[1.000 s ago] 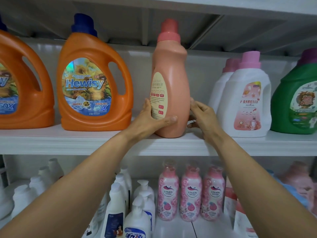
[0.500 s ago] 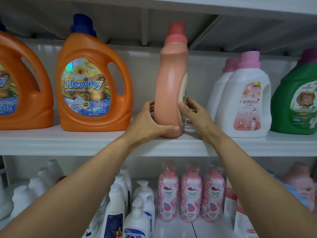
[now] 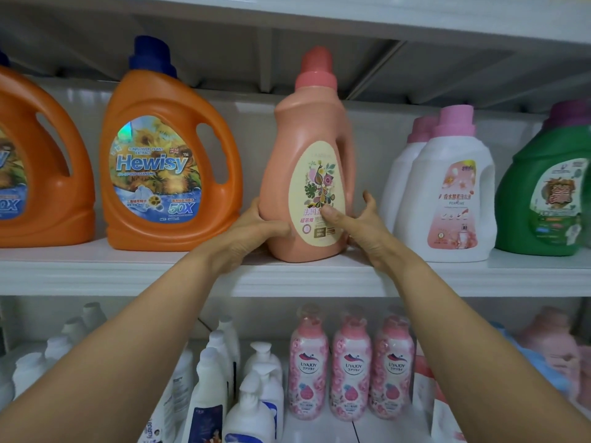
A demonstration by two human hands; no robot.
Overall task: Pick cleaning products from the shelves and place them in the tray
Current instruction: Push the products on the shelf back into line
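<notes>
A tall salmon-pink detergent bottle [image 3: 307, 148] with a pink cap stands upright on the white upper shelf [image 3: 128, 266], its cream flowered label facing me. My left hand [image 3: 252, 228] grips its lower left side, thumb across the front. My right hand [image 3: 361, 225] holds its lower right side, thumb pressed on the label and fingers reaching behind. No tray is in view.
Two orange Hewisy jugs [image 3: 169, 161] stand left of the bottle. White bottles with pink caps [image 3: 447, 193] and a green jug [image 3: 547, 193] stand to the right. On the lower shelf are white pump bottles [image 3: 252, 394] and three pink flowered bottles [image 3: 351, 369].
Both hands have turned the pink bottle on the shelf, from back label through its narrow side to front label facing me. My right thumb has come round onto the label.
</notes>
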